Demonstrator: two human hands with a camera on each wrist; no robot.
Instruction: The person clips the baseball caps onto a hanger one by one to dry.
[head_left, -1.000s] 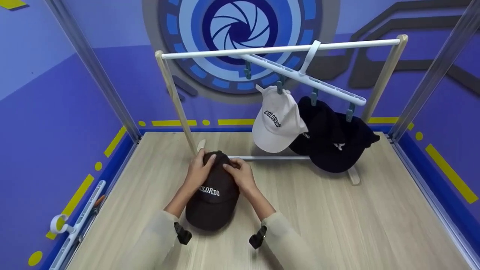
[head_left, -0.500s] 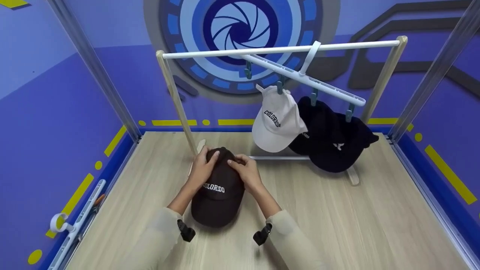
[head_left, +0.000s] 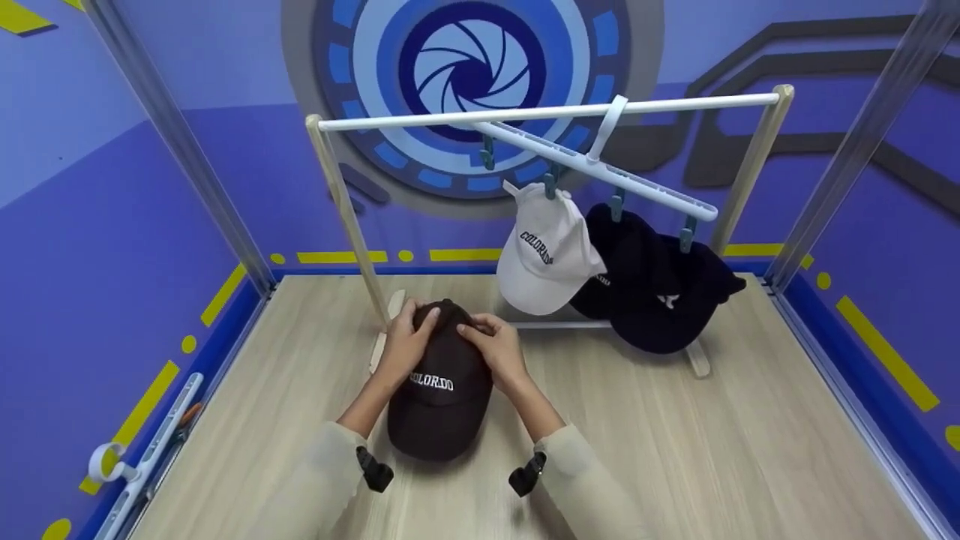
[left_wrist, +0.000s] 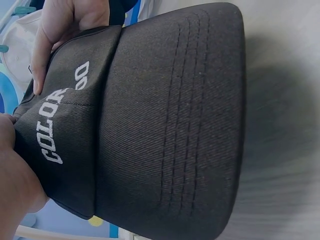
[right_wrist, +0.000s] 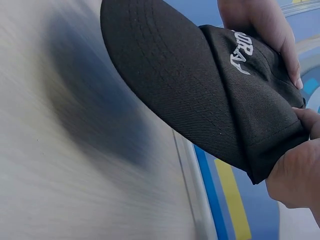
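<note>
A dark brown baseball cap [head_left: 441, 416] with white lettering on its front is held by both hands, brim toward the person. My left hand [head_left: 405, 345] grips the left side of the crown, thumb on top. On the opposite side my right hand [head_left: 499, 351] pinches the crown, thumb on top and other fingers bent behind it. In the left wrist view the stitched brim [left_wrist: 170, 120] fills the middle. The right wrist view shows the brim [right_wrist: 165, 70] raised off the tabletop, its shadow below. Most fingertips are hidden behind the cap.
Behind stands a wooden rack [head_left: 352, 217] with a white rail [head_left: 420, 120]. A white clip hanger [head_left: 637, 180] on it carries a white cap [head_left: 544, 255] and black caps [head_left: 664, 307]; its leftmost clip [head_left: 487, 154] holds nothing. Another hanger [head_left: 150, 450] lies along the left edge.
The cap and both hands have shifted slightly to the right, with the grip kept. The head view has tilted up a little, so the rack appears lower.
</note>
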